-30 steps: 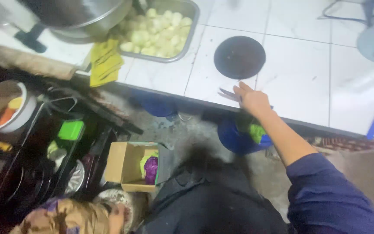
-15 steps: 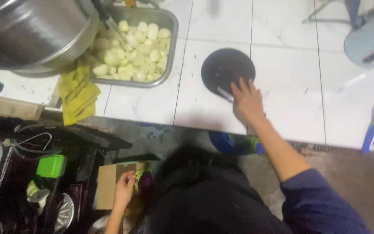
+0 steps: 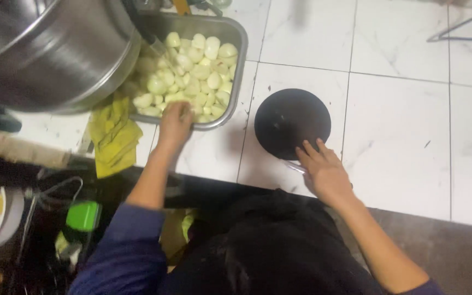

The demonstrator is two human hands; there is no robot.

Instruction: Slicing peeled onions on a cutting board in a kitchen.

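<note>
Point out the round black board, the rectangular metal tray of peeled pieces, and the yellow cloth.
round black board [image 3: 288, 120], head view, bare centre.
rectangular metal tray [image 3: 240, 52], head view, right rim.
yellow cloth [image 3: 114, 136], head view, middle fold.

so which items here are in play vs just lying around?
In play: left hand at the metal tray of peeled pale pieces; right hand on the round black board.
Lying about: big steel pot, yellow cloth, green object.

Tray [image 3: 240, 60] left of disc [image 3: 292, 123]
</note>
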